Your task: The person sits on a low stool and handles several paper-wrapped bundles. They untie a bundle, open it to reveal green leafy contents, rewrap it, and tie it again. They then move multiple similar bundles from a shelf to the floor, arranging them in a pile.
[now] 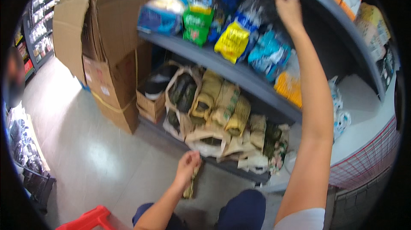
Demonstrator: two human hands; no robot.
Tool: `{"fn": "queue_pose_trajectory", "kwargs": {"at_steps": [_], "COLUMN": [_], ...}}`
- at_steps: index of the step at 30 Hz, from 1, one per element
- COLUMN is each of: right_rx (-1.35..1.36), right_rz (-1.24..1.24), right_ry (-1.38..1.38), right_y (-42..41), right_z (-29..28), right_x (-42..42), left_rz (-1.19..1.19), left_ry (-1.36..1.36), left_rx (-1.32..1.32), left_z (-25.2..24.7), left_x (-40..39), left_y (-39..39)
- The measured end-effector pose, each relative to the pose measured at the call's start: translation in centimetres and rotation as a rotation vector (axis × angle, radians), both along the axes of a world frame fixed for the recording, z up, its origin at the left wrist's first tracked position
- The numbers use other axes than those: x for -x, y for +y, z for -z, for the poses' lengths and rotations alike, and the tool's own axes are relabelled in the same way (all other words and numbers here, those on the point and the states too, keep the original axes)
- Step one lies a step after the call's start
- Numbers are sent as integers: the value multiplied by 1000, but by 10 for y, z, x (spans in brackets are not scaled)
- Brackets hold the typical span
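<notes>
My left hand (188, 167) is low, in front of the bottom shelf, with its fingers bent. A narrow olive-and-tan patterned item (189, 187) shows just below it; whether the hand grips this or merely hangs over it cannot be made out. My right hand (287, 6) is raised over the middle shelf, blurred, its fingers loosely bent with nothing visible in them. Below that arm sit a turquoise plastic packet (269, 53) and an orange-yellow packet (288, 88). Rolled khaki bundles (221, 100) and paper-wrapped camouflage goods (208, 140) fill the bottom shelf.
Tall cardboard boxes (110, 37) stand left of the grey metal shelf (208, 57). Yellow (232, 42) and green (197, 24) packets lie on it. A red plastic object (90, 218) is at lower left, a red wire rack (366, 156) at right. Another person (14, 75) appears at far left.
</notes>
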State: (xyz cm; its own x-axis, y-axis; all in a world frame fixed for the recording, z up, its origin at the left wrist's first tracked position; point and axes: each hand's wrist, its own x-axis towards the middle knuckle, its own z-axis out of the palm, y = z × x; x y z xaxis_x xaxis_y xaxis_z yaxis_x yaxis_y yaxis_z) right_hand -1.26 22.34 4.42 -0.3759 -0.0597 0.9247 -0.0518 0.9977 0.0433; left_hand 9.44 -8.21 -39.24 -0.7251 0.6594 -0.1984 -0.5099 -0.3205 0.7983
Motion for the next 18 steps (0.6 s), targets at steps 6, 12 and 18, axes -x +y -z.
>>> {"fn": "queue_pose_trajectory", "kwargs": {"at_steps": [6, 12, 18], "right_rx": [-377, 511, 1290], "right_rz": [-293, 179, 435], "right_ry": [-88, -573, -962], "right_y": [-104, -75, 37], "right_z": [196, 364, 396], "right_x": [-112, -175, -150], "left_rz": [-189, -199, -197], "left_ry": [-174, -247, -235], "left_rx": [9, 33, 71], "left_z": [4, -2, 5], "left_x": [22, 18, 16], "left_y": [-15, -14, -9]}}
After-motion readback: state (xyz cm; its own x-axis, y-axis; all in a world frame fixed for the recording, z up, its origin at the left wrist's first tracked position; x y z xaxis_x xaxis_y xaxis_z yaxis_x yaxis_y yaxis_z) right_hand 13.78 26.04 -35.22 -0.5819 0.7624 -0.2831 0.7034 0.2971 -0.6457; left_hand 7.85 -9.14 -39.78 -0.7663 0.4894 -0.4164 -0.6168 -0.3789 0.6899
